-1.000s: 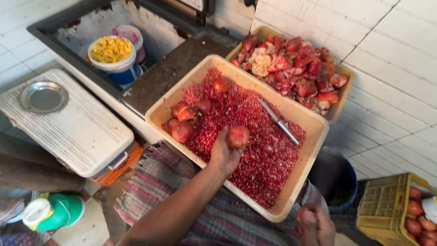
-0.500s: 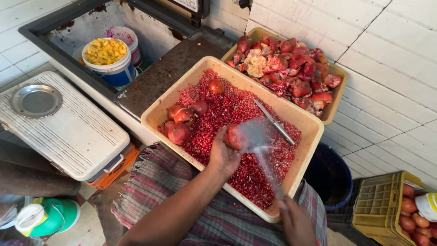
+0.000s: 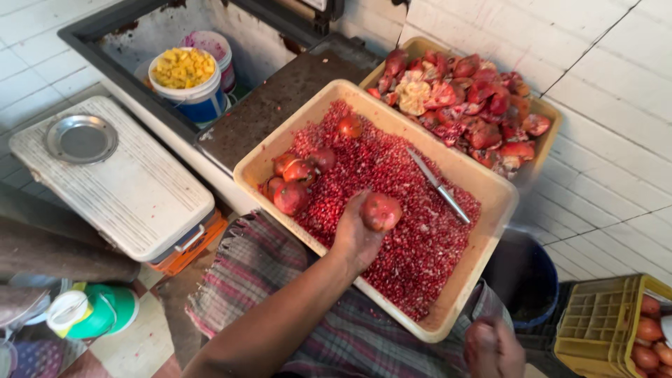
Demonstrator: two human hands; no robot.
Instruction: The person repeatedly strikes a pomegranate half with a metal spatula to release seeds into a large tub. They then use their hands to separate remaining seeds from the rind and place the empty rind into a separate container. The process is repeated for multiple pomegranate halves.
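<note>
Left hand (image 3: 357, 234): fingers clamped on a pomegranate (image 3: 380, 211) above the seed-filled tray (image 3: 490, 231). Right hand (image 3: 493, 346): low beside the tray, apparently fisted; grip indeterminate. Knife (image 3: 439, 186) lies on seeds.

- Knife (image 3: 439, 186) lies on the seeds in the near tray (image 3: 490, 231)
- Peel tray (image 3: 542, 108) sits behind it
- Cooler (image 3: 133, 189) stands left
- Crate (image 3: 595, 325) stands right

White tiled floor (image 3: 616, 175) underneath; on it a white cooler box (image 3: 119, 185), a yellow crate (image 3: 602, 329), a dark blue bucket (image 3: 525, 280); beige tray of pomegranate seeds (image 3: 483, 231) resting across a checked cloth (image 3: 350, 336) on the lap.
</note>
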